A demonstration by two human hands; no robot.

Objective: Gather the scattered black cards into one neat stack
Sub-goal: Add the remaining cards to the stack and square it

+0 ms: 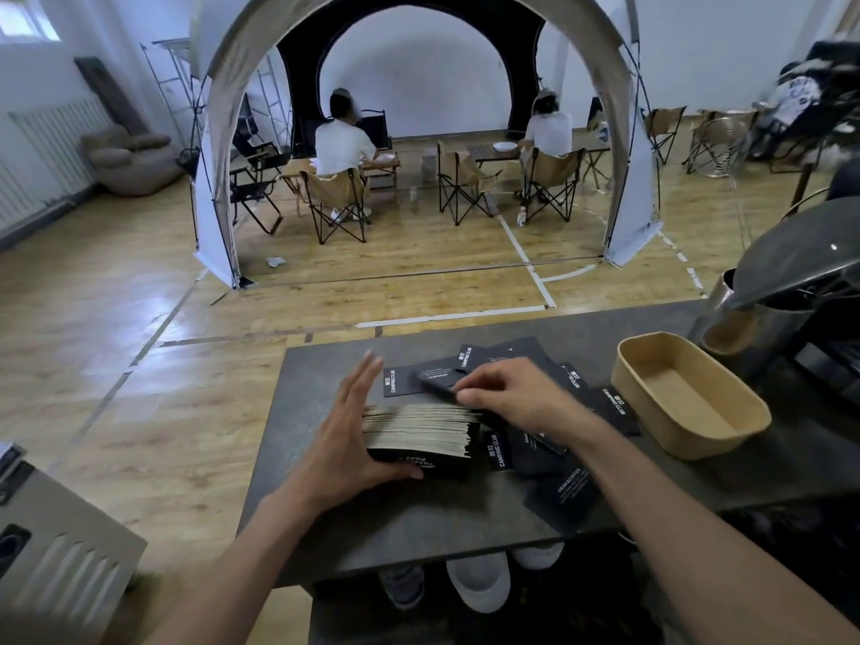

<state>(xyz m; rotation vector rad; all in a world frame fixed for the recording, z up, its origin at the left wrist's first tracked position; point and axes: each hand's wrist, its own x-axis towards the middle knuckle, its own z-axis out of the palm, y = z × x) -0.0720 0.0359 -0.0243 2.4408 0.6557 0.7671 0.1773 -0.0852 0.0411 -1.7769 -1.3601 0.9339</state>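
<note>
On table [419, 519] | right hand [507, 393] hides loose cards [614, 405] | its card [433, 387] blurred

My stack [421, 430]: matt black card, pale paper edges. Table [419, 519]: matt dark, speckled. Tray [688, 393]: matt kraft paper.

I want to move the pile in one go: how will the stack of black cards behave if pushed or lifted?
The stack of black cards fans with stepped edges, so a one-sided push would probably shear it; the left hand braces its side. It looks thick, likely hefty for a pinch. The card the right hand pinches looks flat, probably stiff.
</note>
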